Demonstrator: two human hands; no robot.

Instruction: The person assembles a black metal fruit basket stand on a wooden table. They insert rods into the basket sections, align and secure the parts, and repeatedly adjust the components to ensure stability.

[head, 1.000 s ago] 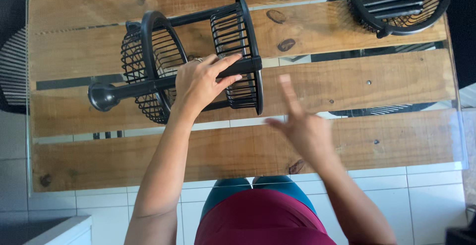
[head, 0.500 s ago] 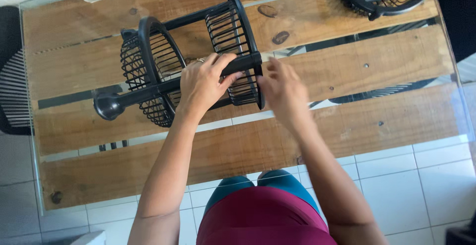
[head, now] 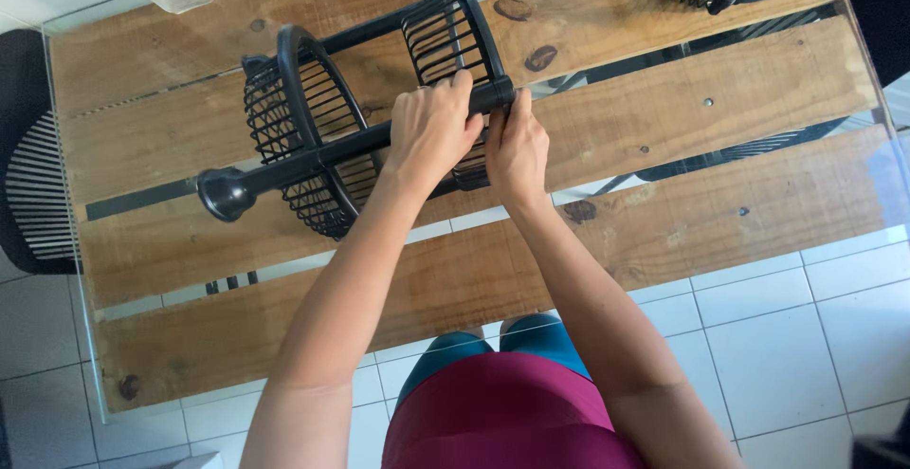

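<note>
We are counting two wire baskets on one black rack [head: 313,151], lying leftward. Our left hand [head: 431,132] and right hand [head: 517,147] are gripping its pole, fingers closed.

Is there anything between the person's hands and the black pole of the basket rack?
Nothing visible. The left hand is wrapped around the black pole, and the right hand touches its end beside the upper basket ring.
</note>
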